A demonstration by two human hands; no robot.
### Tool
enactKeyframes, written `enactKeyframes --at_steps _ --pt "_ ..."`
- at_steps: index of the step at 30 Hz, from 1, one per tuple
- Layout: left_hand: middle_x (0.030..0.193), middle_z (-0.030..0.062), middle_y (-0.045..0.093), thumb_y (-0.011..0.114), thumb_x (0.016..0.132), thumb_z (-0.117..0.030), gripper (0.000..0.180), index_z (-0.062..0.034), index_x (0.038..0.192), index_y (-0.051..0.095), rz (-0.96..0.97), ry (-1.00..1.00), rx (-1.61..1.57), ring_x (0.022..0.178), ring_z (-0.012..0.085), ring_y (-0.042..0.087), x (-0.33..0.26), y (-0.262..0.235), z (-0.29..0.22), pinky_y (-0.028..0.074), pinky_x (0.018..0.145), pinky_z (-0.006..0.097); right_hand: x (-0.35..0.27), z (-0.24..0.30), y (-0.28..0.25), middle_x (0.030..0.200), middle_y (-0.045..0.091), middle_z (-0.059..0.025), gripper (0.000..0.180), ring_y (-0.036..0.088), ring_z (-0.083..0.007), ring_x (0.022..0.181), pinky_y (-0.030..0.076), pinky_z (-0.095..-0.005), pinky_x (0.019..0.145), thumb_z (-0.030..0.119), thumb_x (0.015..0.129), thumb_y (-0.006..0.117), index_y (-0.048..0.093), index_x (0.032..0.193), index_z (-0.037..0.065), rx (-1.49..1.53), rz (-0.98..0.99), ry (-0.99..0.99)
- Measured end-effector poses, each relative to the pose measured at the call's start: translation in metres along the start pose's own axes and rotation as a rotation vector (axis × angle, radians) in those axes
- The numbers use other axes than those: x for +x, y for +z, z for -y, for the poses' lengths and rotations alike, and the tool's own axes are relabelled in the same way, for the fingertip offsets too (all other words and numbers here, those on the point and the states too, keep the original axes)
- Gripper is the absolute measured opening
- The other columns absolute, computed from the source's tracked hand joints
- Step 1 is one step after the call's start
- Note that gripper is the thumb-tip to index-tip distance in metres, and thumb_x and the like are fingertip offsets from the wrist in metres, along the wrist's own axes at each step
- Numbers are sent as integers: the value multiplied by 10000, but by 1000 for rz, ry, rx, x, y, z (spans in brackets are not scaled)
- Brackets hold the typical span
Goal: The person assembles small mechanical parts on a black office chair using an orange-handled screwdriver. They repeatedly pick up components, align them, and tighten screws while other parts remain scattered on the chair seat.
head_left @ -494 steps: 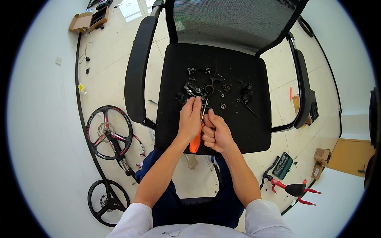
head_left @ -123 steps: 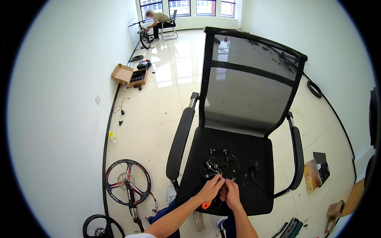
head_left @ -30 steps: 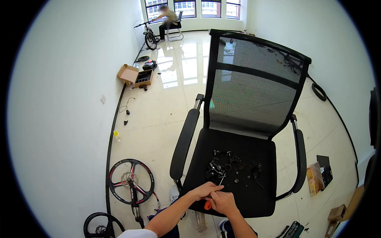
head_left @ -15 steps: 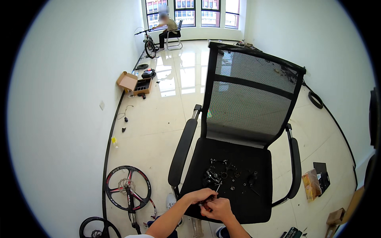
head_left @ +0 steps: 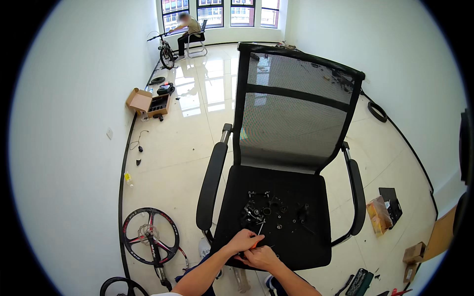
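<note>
My left hand (head_left: 242, 240) is closed at the front edge of the chair seat, with an orange piece (head_left: 255, 244), perhaps a tool handle, showing at its fingers. My right hand (head_left: 262, 257) is closed just beside it, fingertips close to the left ones. What it grips is mostly hidden; something dark shows between the hands. A thin silver rod (head_left: 261, 228) lies just beyond my left fingers; whether it is held I cannot tell. Farther back on the black seat (head_left: 306, 251) are small metal bike parts (head_left: 254, 213), a ring (head_left: 267, 211) and a black part (head_left: 302, 214).
The mesh office chair (head_left: 296, 128) stands before me, armrests either side. At left lie a spoked bike wheel (head_left: 151, 235) with fork and an open cardboard box (head_left: 142, 101). At right are a yellow package (head_left: 379, 217) and green case (head_left: 364, 282). A person (head_left: 191, 30) sits by a bicycle (head_left: 167, 55).
The view has shifted, so the chair appears farther left. My hands have altered their grip slightly, and the orange piece now shows by my left fingers instead of under my right hand.
</note>
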State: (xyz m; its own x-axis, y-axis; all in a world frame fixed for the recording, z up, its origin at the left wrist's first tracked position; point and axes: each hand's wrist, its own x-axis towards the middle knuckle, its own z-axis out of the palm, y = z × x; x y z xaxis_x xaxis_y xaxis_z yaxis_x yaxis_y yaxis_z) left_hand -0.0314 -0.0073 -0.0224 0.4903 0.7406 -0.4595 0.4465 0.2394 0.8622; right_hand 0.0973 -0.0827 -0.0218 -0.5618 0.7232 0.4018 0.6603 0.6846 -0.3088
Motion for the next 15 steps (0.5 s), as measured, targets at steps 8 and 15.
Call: enactKeyframes --at_steps 8,15 --pt "574 127 573 644 900 -372 430 52 843 686 -115 102 94 528 138 499 -12 2 -6 437 547 321 -7 -5 10 489 537 -32 364 568 -196 406 454 -311 395 393 838 718 589 731 70 -37 -80 -63" --pt "628 157 628 641 893 -394 438 38 863 708 -142 110 72 568 204 606 -13 -4 3 471 562 341 6 6 3 510 549 -41 335 572 -206 425 466 -323 418 366 827 731 604 727 73 8 -57 -34"
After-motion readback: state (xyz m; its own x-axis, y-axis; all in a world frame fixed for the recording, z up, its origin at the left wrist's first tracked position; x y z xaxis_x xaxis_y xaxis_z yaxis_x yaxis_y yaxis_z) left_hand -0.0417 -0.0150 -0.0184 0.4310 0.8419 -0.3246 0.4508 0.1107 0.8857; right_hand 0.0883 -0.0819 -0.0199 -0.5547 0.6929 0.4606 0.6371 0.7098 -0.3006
